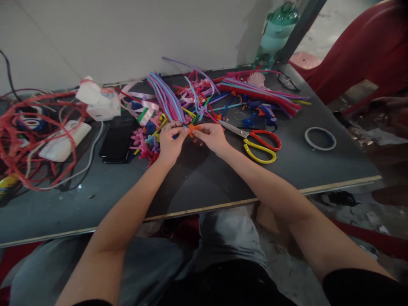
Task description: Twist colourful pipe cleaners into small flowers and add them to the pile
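Note:
Between my two hands is a small orange pipe cleaner flower [192, 128], held above the dark table. The thumb and fingers of my left hand [172, 140] pinch its left side. My right hand [212, 137] grips the other side, thumb against the orange loops. Just left of my left hand lie several finished-looking pink, blue and red pipe cleaner flowers [140, 138]. Beyond my hands stretches a bundle of purple and blue pipe cleaners [165, 95]. Scissors [255, 142] with red and yellow handles rest to the right of my right hand, blades pointing toward it.
A blue glue gun [263, 111] and red pipe cleaners [264, 95] lie back right. Farther right is a tape roll [320, 139]; a green bottle [277, 34] stands behind. On the left are a black phone [116, 140], a white power strip [65, 140] and tangled red ribbon [15, 127].

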{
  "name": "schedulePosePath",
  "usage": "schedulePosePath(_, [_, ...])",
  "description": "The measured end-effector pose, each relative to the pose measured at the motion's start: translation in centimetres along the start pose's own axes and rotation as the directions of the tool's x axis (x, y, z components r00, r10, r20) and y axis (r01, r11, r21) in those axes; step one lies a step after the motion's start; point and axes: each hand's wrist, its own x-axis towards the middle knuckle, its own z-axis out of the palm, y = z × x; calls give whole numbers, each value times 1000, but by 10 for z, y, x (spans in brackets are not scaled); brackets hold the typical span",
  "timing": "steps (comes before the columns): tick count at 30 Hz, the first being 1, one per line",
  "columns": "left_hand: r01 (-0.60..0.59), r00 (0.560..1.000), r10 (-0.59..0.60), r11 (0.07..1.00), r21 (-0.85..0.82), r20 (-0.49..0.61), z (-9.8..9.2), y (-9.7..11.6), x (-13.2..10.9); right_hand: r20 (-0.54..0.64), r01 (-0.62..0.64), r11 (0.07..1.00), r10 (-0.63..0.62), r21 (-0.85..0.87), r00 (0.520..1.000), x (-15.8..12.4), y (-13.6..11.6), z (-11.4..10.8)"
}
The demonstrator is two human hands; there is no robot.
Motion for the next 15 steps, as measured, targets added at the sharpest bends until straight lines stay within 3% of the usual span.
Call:
schedulePosePath(6, [-149, 989, 144, 977, 153, 45, -10, 9, 3, -19, 47, 999, -48, -13, 999, 3, 1, -4])
schedulePosePath(15, [-270, 961, 249, 942, 202, 122, -19, 10, 7, 77, -138, 987, 132, 78, 988, -4, -11, -3])
